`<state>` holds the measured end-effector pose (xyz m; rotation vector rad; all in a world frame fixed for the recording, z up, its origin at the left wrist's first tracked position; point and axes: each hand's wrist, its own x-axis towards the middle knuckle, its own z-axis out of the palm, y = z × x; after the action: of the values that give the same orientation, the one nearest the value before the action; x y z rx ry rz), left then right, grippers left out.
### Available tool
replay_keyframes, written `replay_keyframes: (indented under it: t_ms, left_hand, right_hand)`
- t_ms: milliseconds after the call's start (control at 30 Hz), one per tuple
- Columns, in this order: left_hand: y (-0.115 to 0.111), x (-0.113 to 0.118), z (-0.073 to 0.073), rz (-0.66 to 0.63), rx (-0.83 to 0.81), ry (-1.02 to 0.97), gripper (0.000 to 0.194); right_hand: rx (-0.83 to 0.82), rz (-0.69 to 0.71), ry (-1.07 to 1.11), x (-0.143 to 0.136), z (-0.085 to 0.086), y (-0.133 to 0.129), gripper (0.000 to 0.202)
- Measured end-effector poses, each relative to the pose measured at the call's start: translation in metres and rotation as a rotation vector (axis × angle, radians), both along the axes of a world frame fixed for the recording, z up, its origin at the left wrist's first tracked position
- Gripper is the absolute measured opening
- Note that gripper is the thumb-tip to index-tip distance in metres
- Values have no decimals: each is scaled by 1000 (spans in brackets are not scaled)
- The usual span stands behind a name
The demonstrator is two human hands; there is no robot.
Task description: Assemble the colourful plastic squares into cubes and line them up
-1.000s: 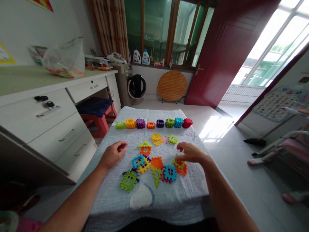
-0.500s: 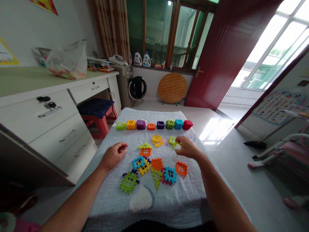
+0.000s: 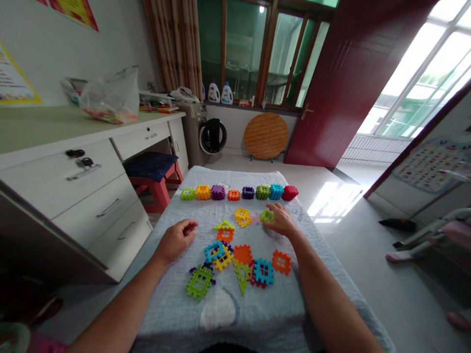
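Observation:
My right hand (image 3: 281,220) is at the right of the cloth-covered table, thumb and fingers around the edges of a light green plastic building piece (image 3: 267,215). The arch-shaped green piece is no longer distinguishable and may be hidden there. My left hand (image 3: 179,240) rests on the cloth at the left, fingers curled, nothing visible in them. Between the hands lie yellow pieces (image 3: 243,217) and an orange window piece (image 3: 225,234) with a green triangular one. Nearer are a green square piece (image 3: 200,282), a blue window piece (image 3: 264,271) and an orange window piece (image 3: 281,262).
A row of coloured block cubes (image 3: 248,192) stands along the table's far side. Left are a white desk (image 3: 84,184) and a red stool (image 3: 158,189). Behind the table are a washing machine (image 3: 193,130), a round wooden board (image 3: 266,136) and a red door (image 3: 346,93).
My right hand has shifted from pinching the arch-shaped green piece to spanning the light green piece. My left hand stays curled in place. The view has tilted slightly.

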<state>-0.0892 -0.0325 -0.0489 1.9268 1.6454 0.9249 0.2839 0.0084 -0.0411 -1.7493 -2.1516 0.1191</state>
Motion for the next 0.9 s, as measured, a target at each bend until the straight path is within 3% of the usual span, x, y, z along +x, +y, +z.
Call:
replay_keyframes:
  t_ms: [100, 267, 433, 600, 733, 900]
  left_hand:
    - [-1, 1, 1, -2, 6, 5, 30]
    - [-2, 0, 1, 0, 10, 1, 31]
    - [-2, 0, 0, -11, 24, 7, 30]
    - [-3, 3, 4, 4, 26, 18, 29]
    - [-4, 3, 5, -2, 19, 19, 29]
    - [-4, 3, 4, -28, 49, 57, 28]
  right_hand:
    - [22, -6, 50, 1, -3, -1, 71]
    - [13, 10, 73, 0, -6, 1, 65]
    - [65, 17, 146, -7, 2, -3, 62]
    - [19, 187, 248, -28, 16, -20, 63]
    - [-44, 305, 167, -45, 22, -31, 65]
    - [-138, 353, 110, -43, 20, -33, 73]
